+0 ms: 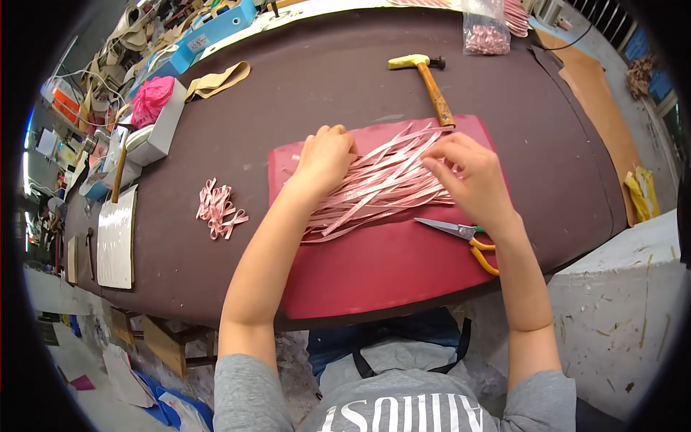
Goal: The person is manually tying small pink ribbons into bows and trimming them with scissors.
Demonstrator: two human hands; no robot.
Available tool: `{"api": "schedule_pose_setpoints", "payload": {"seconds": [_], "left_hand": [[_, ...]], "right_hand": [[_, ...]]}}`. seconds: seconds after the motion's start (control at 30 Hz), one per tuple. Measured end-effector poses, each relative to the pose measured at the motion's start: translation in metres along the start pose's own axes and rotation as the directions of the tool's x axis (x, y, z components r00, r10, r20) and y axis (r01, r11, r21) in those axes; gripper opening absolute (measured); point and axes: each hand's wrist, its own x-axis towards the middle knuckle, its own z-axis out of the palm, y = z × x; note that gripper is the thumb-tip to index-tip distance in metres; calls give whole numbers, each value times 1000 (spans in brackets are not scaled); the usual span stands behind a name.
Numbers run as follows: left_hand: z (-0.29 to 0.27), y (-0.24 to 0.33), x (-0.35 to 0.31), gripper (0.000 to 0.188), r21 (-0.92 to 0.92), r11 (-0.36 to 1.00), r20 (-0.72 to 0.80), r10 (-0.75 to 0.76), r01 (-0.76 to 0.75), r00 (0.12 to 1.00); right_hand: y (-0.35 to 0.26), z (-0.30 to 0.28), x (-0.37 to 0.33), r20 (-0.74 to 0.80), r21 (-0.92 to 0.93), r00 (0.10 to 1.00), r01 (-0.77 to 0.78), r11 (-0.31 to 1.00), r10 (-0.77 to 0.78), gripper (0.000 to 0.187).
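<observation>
A thick bundle of thin pink strips (389,176) lies across a dark red mat (374,277). Over the bundle's left end my left hand (327,155) rests with its fingers curled in; what they hold is hidden. At the right end, my right hand (471,176) has thumb and forefinger pinched close together on a pink strip among the others. Scissors (464,232) with orange handles lie on the mat just below my right hand, under its wrist. To the left of the mat sits a small pile of looped pink strips (218,209).
A hammer (432,90) with a wooden handle lies beyond the mat, near its far edge. A clear bag of pink pieces (486,32) is at the back. On the left are a white box (160,126) with a pink plastic bag, a beige strap (218,81) and a pale board (117,237).
</observation>
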Motion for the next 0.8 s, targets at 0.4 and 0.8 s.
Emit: {"api": "schedule_pose_setpoints", "payload": {"seconds": [0.4,0.8], "left_hand": [[-51,46,-33,10,269,937,-376,315,-223,872],[-105,38,-48,11,-104,975,-437,132,-195,890]], "right_hand": [[5,12,7,-204,-137,944,234,963,-259,13],[-35,-25,38,-171,-489,854,359,795,-491,11]]}}
